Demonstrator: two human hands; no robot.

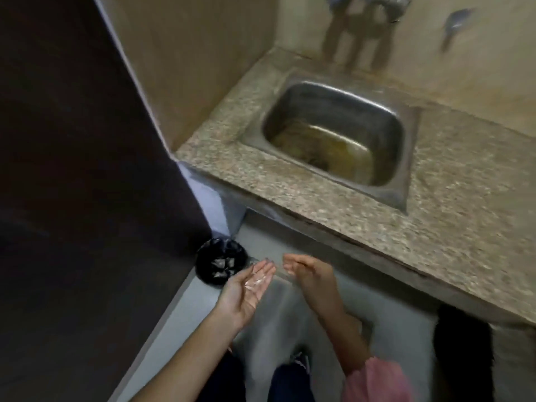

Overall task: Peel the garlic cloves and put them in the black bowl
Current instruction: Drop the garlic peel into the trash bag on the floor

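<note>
A dark brown wall or door panel [72, 169] fills the left third of the frame, from top to bottom. Just right of its lower edge, low and left of centre, a round black bin [222, 261] with a shiny black liner sits on the grey floor [179, 329]; pale scraps, likely garlic skins, lie inside it, though blur keeps you from being sure.

Right beside the bin, your left hand [246, 291] reaches in from the bottom of the frame, palm turned up and fingers straight and together. Thin, pale, papery bits [256, 281] rest on the palm and fingers; they are too blurred to name. A small gap separates it from your right hand [307, 272], at lower centre, which is turned on its edge with fingers loosely extended toward the left hand and holding nothing you can see. A pink sleeve [377, 381] covers that forearm at the bottom edge. Dark trouser legs [290, 384] show between your arms.

Above and to the right, a speckled stone counter [464, 198] runs diagonally across the frame. A steel sink [333, 134] is set into it at upper centre, with a brownish stain in its bottom. Blurred shapes hang on the beige wall [203, 53] above.

No black bowl or whole garlic cloves can be made out.
</note>
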